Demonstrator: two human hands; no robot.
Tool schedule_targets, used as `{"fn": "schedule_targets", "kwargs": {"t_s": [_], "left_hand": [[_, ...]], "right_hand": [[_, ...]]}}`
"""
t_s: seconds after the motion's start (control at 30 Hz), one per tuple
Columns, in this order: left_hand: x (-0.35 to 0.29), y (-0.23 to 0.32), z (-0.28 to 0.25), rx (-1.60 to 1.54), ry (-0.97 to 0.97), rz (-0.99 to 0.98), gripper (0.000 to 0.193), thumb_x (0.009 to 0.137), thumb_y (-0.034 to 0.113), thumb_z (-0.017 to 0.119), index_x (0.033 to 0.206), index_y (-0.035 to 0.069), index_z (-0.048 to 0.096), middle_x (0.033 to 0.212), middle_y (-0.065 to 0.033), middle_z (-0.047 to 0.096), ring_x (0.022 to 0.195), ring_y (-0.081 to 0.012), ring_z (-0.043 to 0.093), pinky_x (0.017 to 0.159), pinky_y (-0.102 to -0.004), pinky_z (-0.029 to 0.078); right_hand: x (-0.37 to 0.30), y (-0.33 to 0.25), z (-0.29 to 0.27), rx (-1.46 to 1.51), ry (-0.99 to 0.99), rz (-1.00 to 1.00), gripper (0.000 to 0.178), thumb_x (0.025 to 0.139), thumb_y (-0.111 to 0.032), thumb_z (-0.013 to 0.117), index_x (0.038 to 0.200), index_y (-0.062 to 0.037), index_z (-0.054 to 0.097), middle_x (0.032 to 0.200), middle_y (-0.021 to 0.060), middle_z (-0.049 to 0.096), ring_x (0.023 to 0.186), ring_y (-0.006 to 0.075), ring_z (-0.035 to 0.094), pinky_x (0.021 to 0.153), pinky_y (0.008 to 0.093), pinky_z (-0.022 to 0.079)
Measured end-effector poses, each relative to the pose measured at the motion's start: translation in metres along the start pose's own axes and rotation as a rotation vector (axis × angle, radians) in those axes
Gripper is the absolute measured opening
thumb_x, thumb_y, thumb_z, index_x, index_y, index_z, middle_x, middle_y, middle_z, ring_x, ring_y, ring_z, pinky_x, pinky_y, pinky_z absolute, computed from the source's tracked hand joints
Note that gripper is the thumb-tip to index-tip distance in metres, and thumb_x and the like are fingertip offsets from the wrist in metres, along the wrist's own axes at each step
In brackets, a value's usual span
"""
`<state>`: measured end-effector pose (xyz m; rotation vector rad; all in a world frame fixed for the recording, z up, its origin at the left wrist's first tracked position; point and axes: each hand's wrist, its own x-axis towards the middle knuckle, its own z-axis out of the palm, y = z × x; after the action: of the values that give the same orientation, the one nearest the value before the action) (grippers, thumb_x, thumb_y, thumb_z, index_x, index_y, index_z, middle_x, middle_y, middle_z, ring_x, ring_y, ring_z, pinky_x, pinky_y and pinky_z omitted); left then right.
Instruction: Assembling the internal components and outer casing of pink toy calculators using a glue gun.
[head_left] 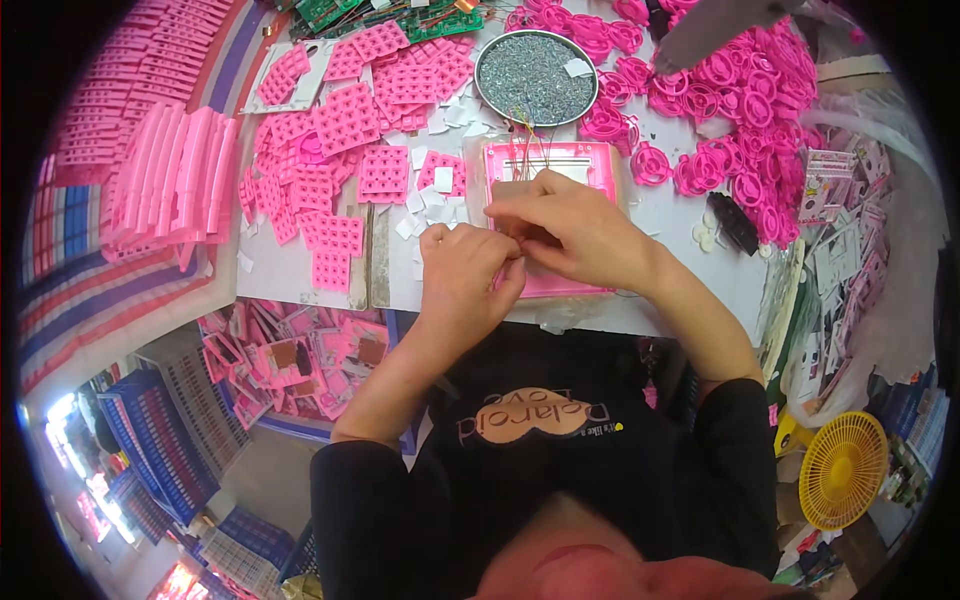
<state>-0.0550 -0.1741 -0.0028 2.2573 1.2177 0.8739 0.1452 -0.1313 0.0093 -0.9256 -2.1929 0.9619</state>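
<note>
A pink plastic housing (603, 165) lies at the front of the table, with thin wires (530, 125) rising from its far end. My left hand (463, 272) is over its left edge, fingers curled into a pinch. My right hand (575, 225) reaches across its middle, thumb and fingers bent toward the left hand. The fingertips of both hands meet above the housing. Whatever they pinch is too small or too hidden to make out. Behind the housing stands a round metal tray (481, 85) full of small screws.
Pink button pads (347, 118) and small white squares (432, 205) lie left of the housing. Pink ring-shaped parts (735, 165) are heaped at the right beside a black part (733, 223). Green circuit boards (415, 22) sit at the back. Pink casings (170, 175) are stacked far left.
</note>
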Motion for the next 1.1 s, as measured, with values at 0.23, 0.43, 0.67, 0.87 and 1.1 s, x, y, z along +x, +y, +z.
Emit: {"fn": "schedule_targets", "kwargs": {"t_s": [0.23,0.43,0.67,0.87,1.1], "left_hand": [[0.003,-0.004,0.008,-0.002,0.05,-0.039,0.022,0.072,0.004,0.071,0.087,0.013,0.058,0.082,0.0009,0.061,0.08,-0.021,0.058,0.079,-0.0418,0.032],[0.005,-0.004,0.02,-0.015,0.081,-0.107,0.027,0.071,0.003,0.07,0.093,0.012,0.058,0.081,0.0004,0.059,0.079,-0.0206,0.058,0.08,-0.0419,0.031],[0.006,-0.003,0.023,-0.024,0.082,-0.101,0.029,0.071,0.002,0.069,0.096,0.012,0.058,0.084,-0.0001,0.059,0.08,-0.0207,0.058,0.081,-0.0424,0.03],[0.001,-0.012,0.012,0.063,0.271,-0.1,0.037,0.07,0.002,0.067,0.106,0.009,0.059,0.099,-0.0078,0.058,0.095,-0.0263,0.055,0.086,-0.0398,0.033],[0.001,0.002,0.007,0.108,0.073,-0.132,0.019,0.07,0.012,0.077,0.087,0.015,0.069,0.101,-0.0033,0.056,0.099,-0.024,0.052,0.089,-0.0409,0.031]], "right_hand": [[-0.001,-0.001,-0.001,-0.011,0.021,0.057,0.031,0.078,-0.008,0.071,0.109,-0.0079,0.066,0.096,0.0055,0.069,0.084,0.029,0.057,0.075,0.0405,0.049],[-0.004,-0.004,0.002,-0.003,0.109,0.136,0.039,0.077,-0.007,0.072,0.115,-0.0097,0.066,0.094,0.0069,0.07,0.086,0.0293,0.058,0.076,0.04,0.05],[-0.008,-0.002,0.007,0.07,0.123,0.191,0.04,0.079,-0.004,0.07,0.118,-0.0107,0.066,0.091,0.0063,0.07,0.086,0.0275,0.059,0.075,0.0388,0.05],[-0.015,-0.002,0.008,0.127,0.191,0.227,0.038,0.08,-0.003,0.069,0.118,-0.0113,0.067,0.088,0.0045,0.07,0.086,0.0231,0.058,0.072,0.0358,0.05],[-0.019,-0.005,0.006,0.149,0.189,0.256,0.039,0.08,-0.001,0.067,0.117,-0.0117,0.066,0.086,0.0039,0.068,0.087,0.0187,0.057,0.068,0.0317,0.052]]}}
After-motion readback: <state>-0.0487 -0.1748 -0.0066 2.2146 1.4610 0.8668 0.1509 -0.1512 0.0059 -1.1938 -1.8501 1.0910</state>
